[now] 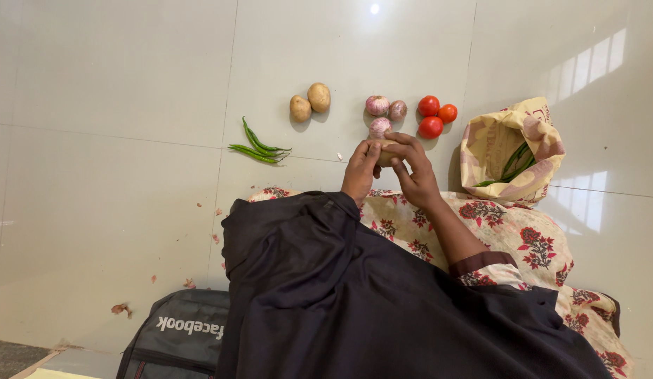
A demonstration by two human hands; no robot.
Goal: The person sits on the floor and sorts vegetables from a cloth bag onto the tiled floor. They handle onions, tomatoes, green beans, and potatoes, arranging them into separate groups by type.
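Left hand (361, 170) and right hand (412, 168) are both gripping one small round tan potato (386, 154), just below three pinkish papery onions (384, 114).

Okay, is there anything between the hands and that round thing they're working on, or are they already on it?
Nothing visible stands between. The left hand and the right hand both already grip the small round brownish thing, held above the floor just below the onions.
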